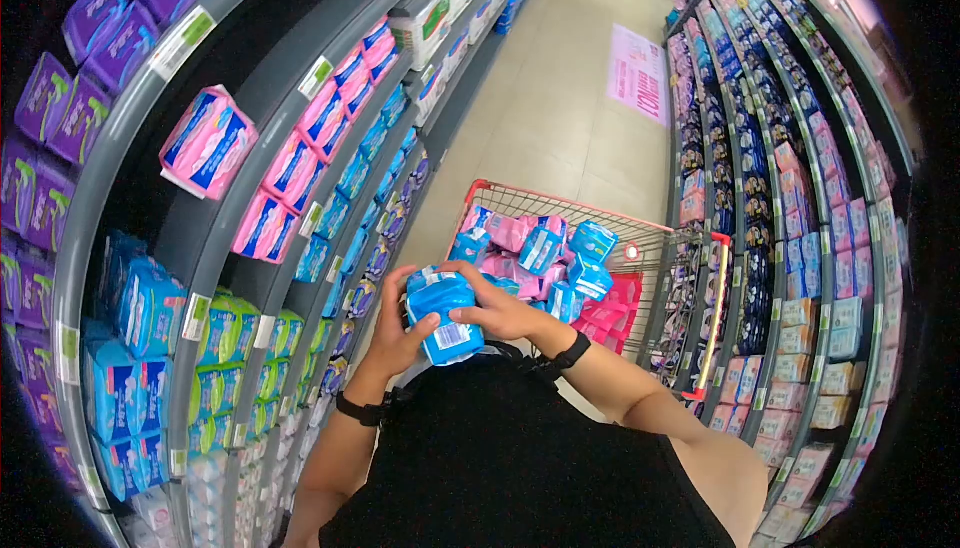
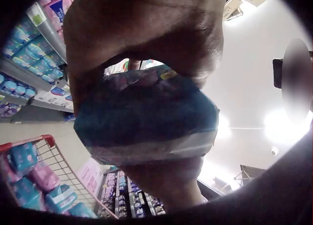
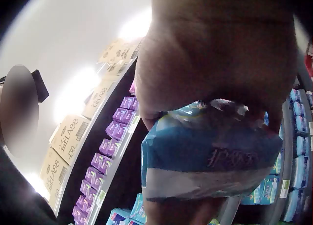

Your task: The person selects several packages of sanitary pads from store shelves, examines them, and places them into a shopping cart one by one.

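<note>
Both hands hold a blue plastic pack of sanitary pads in front of the chest in the head view. My left hand grips its left side, thumb on the near face beside a white barcode label. From the right, my right hand grips it with the thumb on the same face. The left wrist view shows the pack close up, dark blue with a pale band along its lower edge. In the right wrist view, the pack bears printed characters beneath the hand. Fingers behind the pack are partly hidden.
A wire shopping cart with red edging stands just ahead, holding several blue and pink packs. Shelves of pads line the left; a lone pink pack sits on one. More stocked shelves line the right. A tiled aisle runs between.
</note>
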A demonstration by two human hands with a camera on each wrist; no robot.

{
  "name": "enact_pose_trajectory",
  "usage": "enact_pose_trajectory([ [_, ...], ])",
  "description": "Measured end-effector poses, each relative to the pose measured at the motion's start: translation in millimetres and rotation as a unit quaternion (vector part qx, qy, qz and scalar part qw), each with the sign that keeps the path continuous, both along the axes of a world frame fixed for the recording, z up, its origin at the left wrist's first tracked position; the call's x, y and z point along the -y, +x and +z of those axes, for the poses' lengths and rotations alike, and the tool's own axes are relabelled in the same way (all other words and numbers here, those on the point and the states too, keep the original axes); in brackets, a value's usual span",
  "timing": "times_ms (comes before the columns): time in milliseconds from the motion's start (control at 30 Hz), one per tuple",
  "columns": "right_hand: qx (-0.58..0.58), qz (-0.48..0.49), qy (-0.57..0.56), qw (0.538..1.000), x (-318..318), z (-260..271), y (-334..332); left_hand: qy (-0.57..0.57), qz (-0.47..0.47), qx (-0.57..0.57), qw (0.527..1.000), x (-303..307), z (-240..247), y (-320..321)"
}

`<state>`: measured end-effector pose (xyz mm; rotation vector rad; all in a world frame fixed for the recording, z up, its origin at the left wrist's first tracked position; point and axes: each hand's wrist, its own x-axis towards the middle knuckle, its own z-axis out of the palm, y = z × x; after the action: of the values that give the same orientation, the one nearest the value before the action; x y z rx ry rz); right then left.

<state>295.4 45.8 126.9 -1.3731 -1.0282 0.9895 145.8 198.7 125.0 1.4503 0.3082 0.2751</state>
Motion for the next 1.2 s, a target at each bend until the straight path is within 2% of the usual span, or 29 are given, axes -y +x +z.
enact_pose_trajectory([
  [67, -0.037, 0.001, 0.006, 0.999, -1.0, -6.6, 0.0, 0.005, 0.0, 0.003, 1.0, -3.3, 2.8, -0.2],
  [133, 0.029, 0.05, 0.05, 0.997, 5.3, 0.2, 7.6, 0.025, 0.011, 0.013, 1.0, -6.4, 11.8, -0.2],
  [167, 0.062, 0.076, 0.071, 0.993, 7.8, 4.0, 10.6, -0.032, 0.016, 0.008, 0.999, -8.6, 6.2, -0.8],
  [233, 0.054, 0.078, 0.019, 0.995, 9.9, 3.9, 9.4, -0.143, 0.025, -0.005, 0.989, -10.9, -2.7, -1.6],
  [267, 0.058, 0.073, -0.024, 0.995, 10.2, -1.0, 7.3, -0.136, 0.009, -0.026, 0.99, -9.1, -4.1, -2.8],
  [300, 0.062, 0.068, -0.067, 0.993, 11.4, -3.4, 5.6, -0.152, -0.005, -0.038, 0.988, -11.2, -20.5, -5.5],
  [333, 0.105, 0.059, -0.064, 0.991, 13.3, -2.7, 5.1, -0.168, -0.02, -0.049, 0.984, -16.5, -50.8, -9.6],
  [400, 0.106, 0.056, -0.077, 0.99, 16.5, 0.2, 8.6, -0.222, -0.058, -0.07, 0.971, -10.8, -44.4, -6.7],
  [500, 0.103, 0.016, -0.052, 0.993, 21.1, -11.8, 11.3, 0.027, -0.081, 0.03, 0.996, -0.9, -25.9, 3.9],
  [567, 0.104, -0.029, -0.038, 0.993, 25.8, -3.3, 14.5, 0.055, -0.105, 0.03, 0.993, -1.8, -21.0, 12.9],
  [633, 0.085, -0.054, -0.031, 0.994, 32.2, -15.8, 20.6, 0.042, -0.145, -0.064, 0.987, 2.4, -4.3, 15.9],
  [667, 0.063, -0.062, -0.039, 0.995, 34.2, -18.8, 23.6, 0.062, -0.109, -0.061, 0.99, 9.5, -3.4, 18.1],
  [733, 0.064, -0.063, -0.021, 0.996, 37.7, -14.3, 23.3, 0.097, -0.106, -0.074, 0.987, 6.8, -8.0, 19.0],
  [767, 0.026, -0.066, -0.026, 0.997, 38.9, -15.4, 21.9, 0.114, -0.105, -0.08, 0.985, 5.8, -11.6, 19.4],
  [867, -0.068, -0.053, -0.067, 0.994, 41.3, -22.1, 20.1, 0.029, -0.07, -0.035, 0.997, 5.2, -23.1, 17.3],
  [967, 0.028, -0.003, -0.106, 0.994, 41.4, -28.6, 21.6, 0.008, -0.01, -0.008, 1.0, 3.9, -18.7, 13.0],
  [1067, 0.04, -0.005, -0.153, 0.987, 39.2, -34.1, 14.6, 0.013, 0.013, -0.008, 1.0, -10.7, -35.5, 6.2],
  [1167, -0.049, -0.068, -0.06, 0.995, 30.1, -65.3, 4.4, 0.012, 0.01, 0.008, 1.0, -15.9, -33.4, -0.6],
  [1200, -0.076, -0.068, -0.067, 0.993, 30.2, -61.0, 4.4, 0.025, 0.015, 0.023, 0.999, -15.2, -33.2, -1.1],
])
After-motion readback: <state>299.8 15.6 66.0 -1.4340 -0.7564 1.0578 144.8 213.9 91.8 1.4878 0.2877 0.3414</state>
